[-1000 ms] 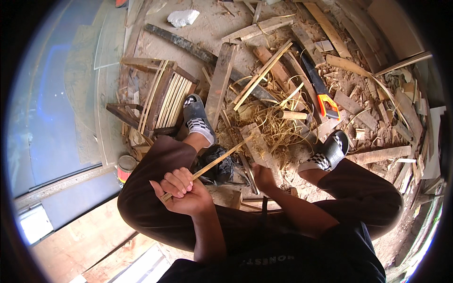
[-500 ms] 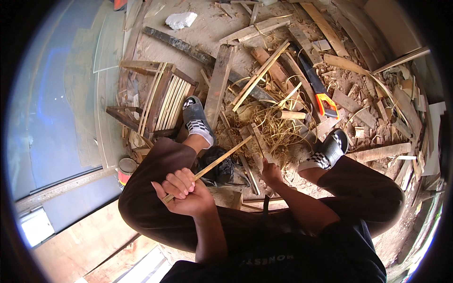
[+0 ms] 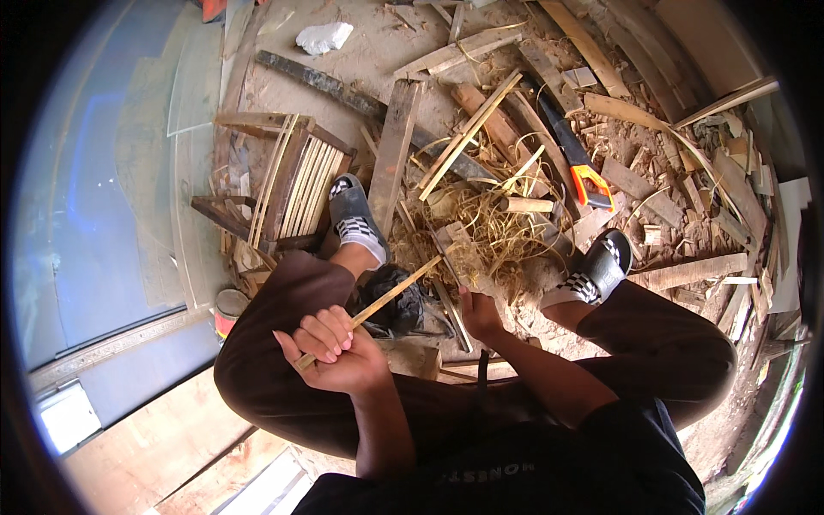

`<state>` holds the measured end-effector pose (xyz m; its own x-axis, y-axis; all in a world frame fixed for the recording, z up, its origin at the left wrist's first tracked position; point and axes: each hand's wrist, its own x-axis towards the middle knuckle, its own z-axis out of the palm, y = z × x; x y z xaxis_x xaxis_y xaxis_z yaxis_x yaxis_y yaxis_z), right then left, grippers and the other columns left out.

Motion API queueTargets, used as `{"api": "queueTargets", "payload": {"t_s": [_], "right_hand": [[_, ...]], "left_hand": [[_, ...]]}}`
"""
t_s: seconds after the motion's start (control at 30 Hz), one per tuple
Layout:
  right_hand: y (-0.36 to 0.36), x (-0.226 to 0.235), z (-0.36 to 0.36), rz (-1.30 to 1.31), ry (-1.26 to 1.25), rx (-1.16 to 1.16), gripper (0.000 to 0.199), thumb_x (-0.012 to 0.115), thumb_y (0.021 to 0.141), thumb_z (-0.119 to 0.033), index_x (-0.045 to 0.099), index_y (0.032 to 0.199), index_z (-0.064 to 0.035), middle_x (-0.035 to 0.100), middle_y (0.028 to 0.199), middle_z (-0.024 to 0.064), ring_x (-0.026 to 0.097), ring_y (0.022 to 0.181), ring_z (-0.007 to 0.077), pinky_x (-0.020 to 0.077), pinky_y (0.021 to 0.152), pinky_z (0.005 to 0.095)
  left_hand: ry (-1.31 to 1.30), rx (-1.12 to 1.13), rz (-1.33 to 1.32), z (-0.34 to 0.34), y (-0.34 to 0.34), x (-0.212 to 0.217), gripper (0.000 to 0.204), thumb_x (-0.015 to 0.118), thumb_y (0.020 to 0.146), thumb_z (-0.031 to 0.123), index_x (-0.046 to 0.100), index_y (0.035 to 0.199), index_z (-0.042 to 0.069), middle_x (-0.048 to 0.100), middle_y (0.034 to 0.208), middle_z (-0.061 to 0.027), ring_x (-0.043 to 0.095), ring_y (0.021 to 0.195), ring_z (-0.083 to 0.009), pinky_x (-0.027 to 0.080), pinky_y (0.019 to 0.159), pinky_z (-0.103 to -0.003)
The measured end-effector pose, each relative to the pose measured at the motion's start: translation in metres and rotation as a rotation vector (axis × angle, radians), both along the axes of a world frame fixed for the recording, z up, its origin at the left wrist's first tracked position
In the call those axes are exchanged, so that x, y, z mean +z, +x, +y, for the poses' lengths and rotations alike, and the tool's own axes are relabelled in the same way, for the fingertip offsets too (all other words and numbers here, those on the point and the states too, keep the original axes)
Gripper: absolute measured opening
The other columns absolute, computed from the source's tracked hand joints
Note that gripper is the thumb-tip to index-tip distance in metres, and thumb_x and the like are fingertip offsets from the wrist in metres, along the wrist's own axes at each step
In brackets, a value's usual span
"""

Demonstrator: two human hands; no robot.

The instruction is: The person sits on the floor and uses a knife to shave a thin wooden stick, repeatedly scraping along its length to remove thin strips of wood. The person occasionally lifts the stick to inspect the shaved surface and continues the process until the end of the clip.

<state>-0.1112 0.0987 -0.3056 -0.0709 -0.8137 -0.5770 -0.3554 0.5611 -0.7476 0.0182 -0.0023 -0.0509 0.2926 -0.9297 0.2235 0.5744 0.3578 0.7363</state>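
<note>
The left hand (image 3: 330, 356) is clenching a bamboo strip (image 3: 386, 296) pointing toward two o'clock, the right hand (image 3: 479, 313) is reaching down empty-looking, with shavings (image 3: 493, 227) already heaped and slats (image 3: 468, 129) lying uncut.

Both hands low between the knees

Left hand (image 3: 336, 356) fisted, knuckles up; right hand (image 3: 479, 314) reaches forward and down, its fingers curled and mostly hidden.

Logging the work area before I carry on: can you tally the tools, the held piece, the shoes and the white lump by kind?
Handsaw with orange handle: 1
Thin bamboo strip in the left hand: 1
Checkered slip-on shoes: 2
White lump: 1
Total: 5
The right hand grips something I cannot make out.
</note>
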Motion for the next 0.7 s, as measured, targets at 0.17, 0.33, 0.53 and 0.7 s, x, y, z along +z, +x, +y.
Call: {"api": "queueTargets", "payload": {"t_s": [0.17,0.33,0.53,0.7], "right_hand": [[-0.017,-0.024,0.011,0.123,0.067,0.009,0.073,0.031,0.104,-0.054,0.07,0.089,0.0061,0.066,0.091,0.0373,0.063,0.096,0.0542,0.0497,0.089,0.0585],[-0.015,-0.012,0.006,0.159,0.173,-0.031,0.075,0.031,0.104,-0.055,0.07,0.093,0.0076,0.066,0.094,0.0372,0.064,0.097,0.0541,0.0507,0.089,0.0588],[-0.01,-0.001,0.002,0.256,0.243,-0.083,0.072,0.035,0.102,-0.057,0.072,0.093,0.0046,0.067,0.095,0.0349,0.065,0.095,0.0518,0.0522,0.087,0.0569],[-0.005,0.019,0.0,0.25,0.236,-0.081,0.073,0.034,0.102,-0.058,0.073,0.099,0.0042,0.068,0.099,0.0349,0.067,0.097,0.0508,0.0528,0.087,0.0561]], "left_hand": [[0.018,-0.017,0.066,-0.005,0.003,-0.004,0.061,0.027,0.111,0.031,0.032,0.053,0.013,0.034,0.051,-0.0014,0.029,0.046,-0.0122,0.029,0.052,-0.027],[0.014,-0.016,0.063,-0.004,0.006,-0.005,0.059,0.03,0.111,0.03,0.03,0.054,0.014,0.034,0.052,-0.0012,0.029,0.047,-0.0118,0.03,0.052,-0.027],[0.042,0.024,0.137,-0.01,0.013,-0.01,0.059,0.035,0.109,0.029,0.032,0.053,0.014,0.033,0.048,-0.0025,0.03,0.043,-0.0137,0.029,0.048,-0.028],[0.042,0.069,0.097,-0.009,0.026,-0.013,0.058,0.035,0.109,0.028,0.032,0.053,0.015,0.034,0.047,-0.0023,0.031,0.042,-0.0139,0.029,0.047,-0.029]]}}
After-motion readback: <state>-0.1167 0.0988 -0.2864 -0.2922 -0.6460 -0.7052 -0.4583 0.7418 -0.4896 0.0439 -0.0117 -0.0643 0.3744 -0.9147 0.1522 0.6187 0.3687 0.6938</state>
